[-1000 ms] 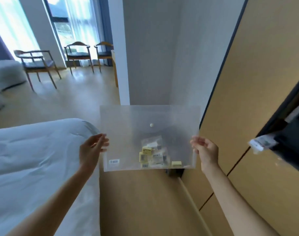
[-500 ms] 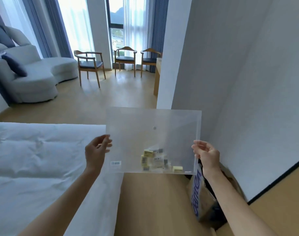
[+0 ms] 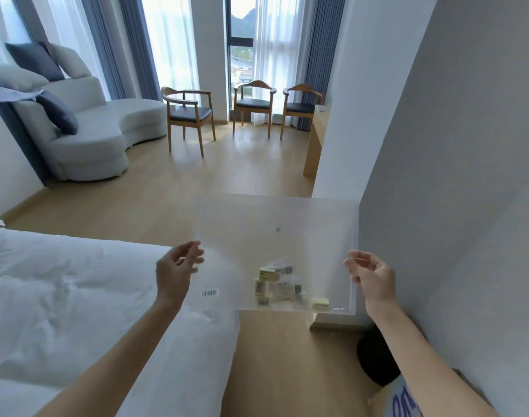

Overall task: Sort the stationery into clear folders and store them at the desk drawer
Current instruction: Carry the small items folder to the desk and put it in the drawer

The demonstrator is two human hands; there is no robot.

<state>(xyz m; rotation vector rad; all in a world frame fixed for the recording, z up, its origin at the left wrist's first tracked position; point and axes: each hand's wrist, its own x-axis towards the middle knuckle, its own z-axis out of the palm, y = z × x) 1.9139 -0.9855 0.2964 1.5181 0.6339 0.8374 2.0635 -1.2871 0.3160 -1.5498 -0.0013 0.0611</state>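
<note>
A clear folder (image 3: pixel 275 251) hangs upright in the air between two raised hands, its snap button near the middle of the flap and a barcode sticker at its lower left. Small yellow and white stationery packets (image 3: pixel 282 288) are heaped at the folder's bottom edge, right of centre. The left hand (image 3: pixel 174 270) is at the folder's left edge, fingers loosely curved with the tips at the plastic; motion blur makes it hard to say whether they pinch the edge or only touch it. The right hand (image 3: pixel 370 273) is at the right edge, thumb and fingers bent toward the plastic in the same loose way, and the grip there is equally unclear.

Below and to the left, a bed (image 3: pixel 76 296) with a white duvet reaches under the folder's lower left corner. A strip of bare wooden floor (image 3: pixel 275 356) runs between the bed's right edge and the grey wall (image 3: pixel 452 176) on the right. Past the folder's top edge the floor widens into open room, with three wooden chairs (image 3: pixel 191 112) by the windows and a white sofa (image 3: pixel 85 130) at the far left.
</note>
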